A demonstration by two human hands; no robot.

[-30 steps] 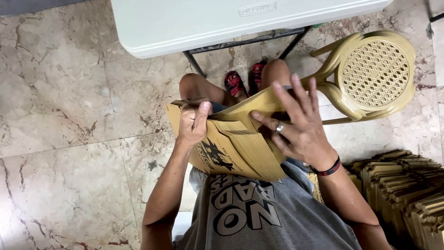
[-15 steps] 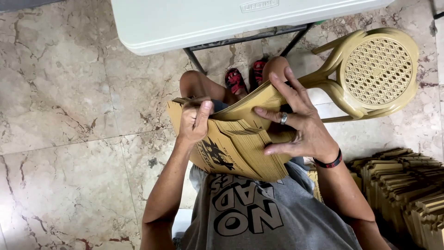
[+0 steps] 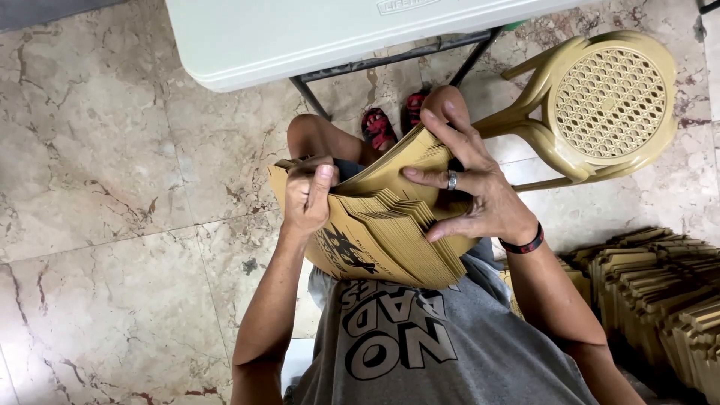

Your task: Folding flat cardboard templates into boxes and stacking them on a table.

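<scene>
Marble floor tiles, beige with dark veins, fill most of the view. A white folding table spans the top edge, its dark metal legs angling down beneath it. A tan plastic chair with a round lattice seat lies tipped on the floor by the table's right end. At the lower right edge, rows of folded brown paper bags are stacked on the floor.

The person sits below the table's near edge in a grey printed shirt, knees up, red sandals showing past them. A thick bundle of flat brown paper bags rests on the lap, fanned out along its right edge, with a black print on the front face.

The left hand grips the bundle's upper left corner, fingers curled together over the edge and the thumb pressed flat on the front. The right hand, with a ring and a dark wristband, has its fingers spread wide, pinching the top bags and bending them back from the rest.
</scene>
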